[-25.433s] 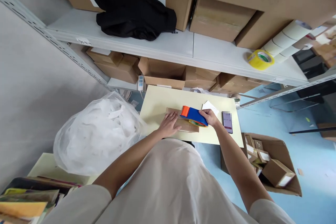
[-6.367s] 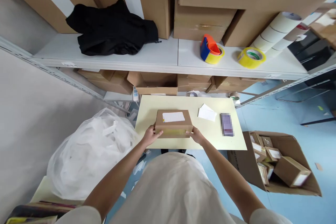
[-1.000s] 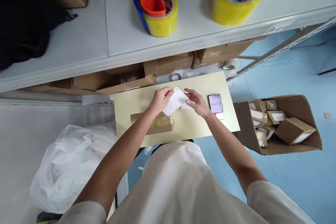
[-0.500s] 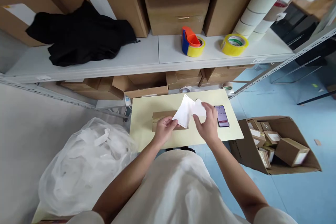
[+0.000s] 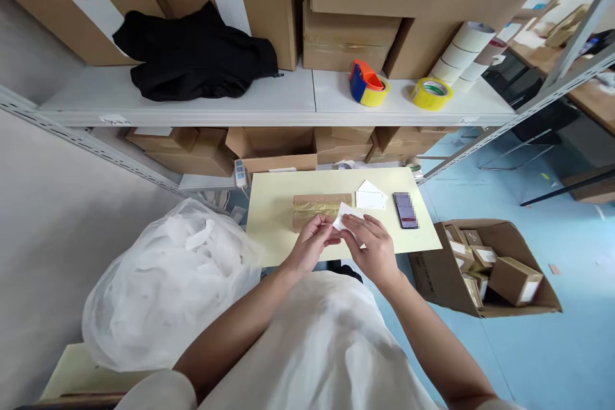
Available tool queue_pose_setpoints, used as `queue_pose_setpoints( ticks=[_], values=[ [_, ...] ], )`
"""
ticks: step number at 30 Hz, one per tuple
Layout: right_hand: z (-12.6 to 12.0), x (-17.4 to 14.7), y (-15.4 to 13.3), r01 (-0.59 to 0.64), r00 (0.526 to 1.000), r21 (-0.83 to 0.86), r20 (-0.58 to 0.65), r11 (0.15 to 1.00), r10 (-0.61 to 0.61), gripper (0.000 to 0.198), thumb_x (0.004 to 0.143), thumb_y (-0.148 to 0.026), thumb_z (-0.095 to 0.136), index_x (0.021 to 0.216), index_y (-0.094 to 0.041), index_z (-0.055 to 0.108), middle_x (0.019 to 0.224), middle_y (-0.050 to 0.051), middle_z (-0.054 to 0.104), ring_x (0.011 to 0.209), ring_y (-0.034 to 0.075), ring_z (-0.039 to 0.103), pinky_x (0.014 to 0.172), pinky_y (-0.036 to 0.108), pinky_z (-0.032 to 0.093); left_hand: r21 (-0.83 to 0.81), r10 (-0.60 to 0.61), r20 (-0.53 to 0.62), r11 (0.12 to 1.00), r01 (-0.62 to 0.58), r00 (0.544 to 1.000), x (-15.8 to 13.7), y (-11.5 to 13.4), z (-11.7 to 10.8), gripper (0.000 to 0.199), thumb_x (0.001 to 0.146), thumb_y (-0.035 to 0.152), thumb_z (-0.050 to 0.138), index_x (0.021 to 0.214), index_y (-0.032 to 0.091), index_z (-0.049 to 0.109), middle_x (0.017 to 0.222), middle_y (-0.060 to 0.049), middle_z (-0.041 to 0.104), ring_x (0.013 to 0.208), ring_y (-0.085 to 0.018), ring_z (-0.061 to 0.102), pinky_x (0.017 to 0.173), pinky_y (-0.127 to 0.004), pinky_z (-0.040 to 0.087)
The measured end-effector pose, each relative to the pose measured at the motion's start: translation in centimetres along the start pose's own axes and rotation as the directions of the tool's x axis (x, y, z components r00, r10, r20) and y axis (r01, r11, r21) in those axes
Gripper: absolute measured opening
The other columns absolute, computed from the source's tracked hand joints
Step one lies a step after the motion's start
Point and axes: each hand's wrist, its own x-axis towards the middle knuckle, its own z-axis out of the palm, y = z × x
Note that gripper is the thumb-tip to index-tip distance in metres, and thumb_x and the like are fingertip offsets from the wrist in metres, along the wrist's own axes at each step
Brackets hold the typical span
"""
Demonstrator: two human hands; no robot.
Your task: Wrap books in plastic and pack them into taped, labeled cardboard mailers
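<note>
Between my two hands is a small white paper label point(image 5: 342, 214), held above the front of the pale yellow table point(image 5: 269, 187). My left hand point(image 5: 314, 240) pinches its left side, while my right hand point(image 5: 369, 243) has its fingers closed over the right side and covers much of it. Just behind my left hand lies a taped brown cardboard box point(image 5: 317, 205). White paper slips point(image 5: 371, 196) rest on the table past my right hand. Right of them lies a phone point(image 5: 406, 210) with its screen lit.
A shelf point(image 5: 288, 116) behind the table carries a black garment point(image 5: 196, 54), a tape dispenser point(image 5: 368, 83), a yellow tape roll point(image 5: 431, 93) and cartons. On the left stands a clear bag of white scraps point(image 5: 168, 288). An open carton point(image 5: 432, 275) with small boxes sits on the right floor.
Both hands have come closer together and slightly nearer to me. The white slips that my right hand was at now lie on the table, and that hand has moved onto the label.
</note>
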Motion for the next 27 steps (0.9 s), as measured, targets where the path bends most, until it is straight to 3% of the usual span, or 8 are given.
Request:
queue_pose_setpoints(
  ticks=[14,21,27],
  values=[
    [-0.5,-0.3,-1.2,-0.024,0.998,0.058,0.065,0.998,0.020,0.022,0.089,-0.020,0.055,0.108,-0.025,0.064,0.106,0.004,0.072,0.101,0.019,0.067,0.095,0.039,0.048,0.081,0.004,0.040,0.997,-0.007,0.999,-1.1,0.5,-0.4,0.027,0.079,0.044,0.065,0.081,0.019,0.055,0.081,0.001,0.060,0.080,-0.012,0.060,0.078,-0.028,0.047],
    [-0.7,0.0,-2.0,-0.159,0.984,0.275,0.123,0.948,0.129,0.018,0.087,-0.027,0.059,0.102,-0.026,0.068,0.103,0.006,0.072,0.096,0.020,0.067,0.083,0.037,0.056,0.236,0.107,0.052,0.965,-0.116,0.993,-1.3,0.6,-0.6,0.029,0.078,0.047,0.063,0.076,0.019,0.055,0.079,0.000,0.053,0.072,-0.011,0.050,0.070,-0.025,0.045],
    [-0.5,0.1,-3.0,-0.242,0.969,0.368,0.148,0.898,0.200,0.012,0.086,-0.030,0.061,0.094,-0.025,0.069,0.091,0.005,0.072,0.082,0.018,0.068,0.074,0.033,0.057,0.473,0.277,0.105,0.831,-0.293,0.955,-2.0,0.9,-0.8,0.023,0.087,0.040,0.054,0.076,0.019,0.056,0.080,-0.002,0.055,0.076,-0.013,0.051,0.070,-0.026,0.042]
  ],
)
